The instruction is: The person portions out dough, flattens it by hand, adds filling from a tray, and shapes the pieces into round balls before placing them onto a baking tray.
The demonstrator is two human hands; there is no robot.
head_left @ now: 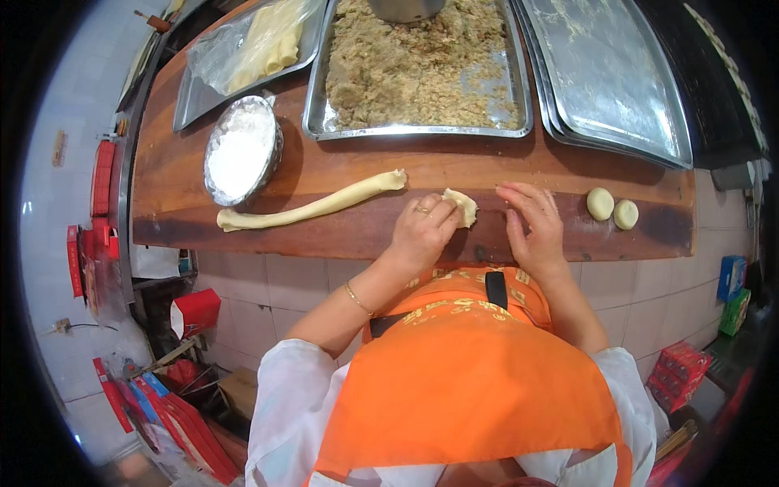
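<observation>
My left hand [424, 230] is closed on a small piece of pale dough [462, 208] at the front of the wooden table. The dough sticks out past the fingertips on their right side. Just to the right, my right hand [535, 226] is open, its fingers curved and apart with nothing in them. A long dough rope [316, 208] lies to the left, its upper end close to my left hand. Over on the right sit two smooth round dough pieces, a left ball [600, 204] and a right ball [626, 214], side by side.
A bowl of white flour [241, 150] stands at the left. Behind my hands is a metal tray [418, 131] of crumbly brown filling, with a metal container [406, 8] in it. Dough rolls [272, 45] lie under plastic at far left. Stacked trays [617, 73] occupy the far right.
</observation>
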